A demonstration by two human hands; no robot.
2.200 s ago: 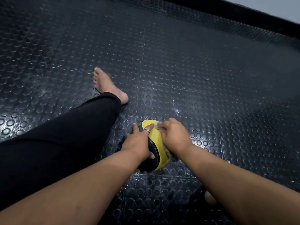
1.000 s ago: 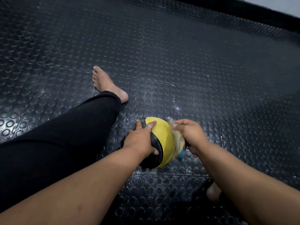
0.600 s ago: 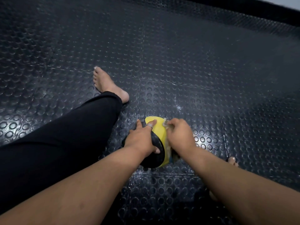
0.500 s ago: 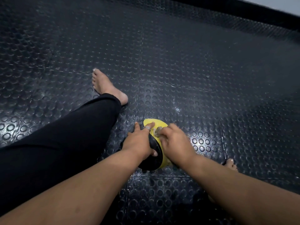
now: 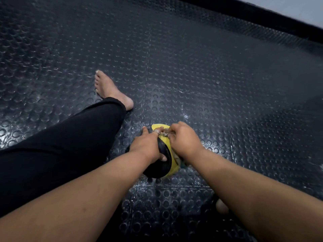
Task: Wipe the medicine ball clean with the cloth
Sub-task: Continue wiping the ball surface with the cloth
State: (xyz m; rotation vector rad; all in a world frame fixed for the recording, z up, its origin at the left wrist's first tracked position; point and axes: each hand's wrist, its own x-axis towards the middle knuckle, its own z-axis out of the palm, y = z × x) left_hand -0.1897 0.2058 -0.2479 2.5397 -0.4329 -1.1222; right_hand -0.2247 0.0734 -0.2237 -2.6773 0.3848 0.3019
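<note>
Gripping the medicine ball (image 5: 167, 165) on the floor (image 5: 227, 84), the left hand (image 5: 146, 147) steadies it while right-hand (image 5: 185, 139) fingers (image 5: 172, 133) bunch the cloth (image 5: 165, 133) against it.

head cam: 1 view | worn on head, faces forward and down | close over both forearms | studded rubber floor (image 5: 192, 67) fills frame, far edge top right
</note>
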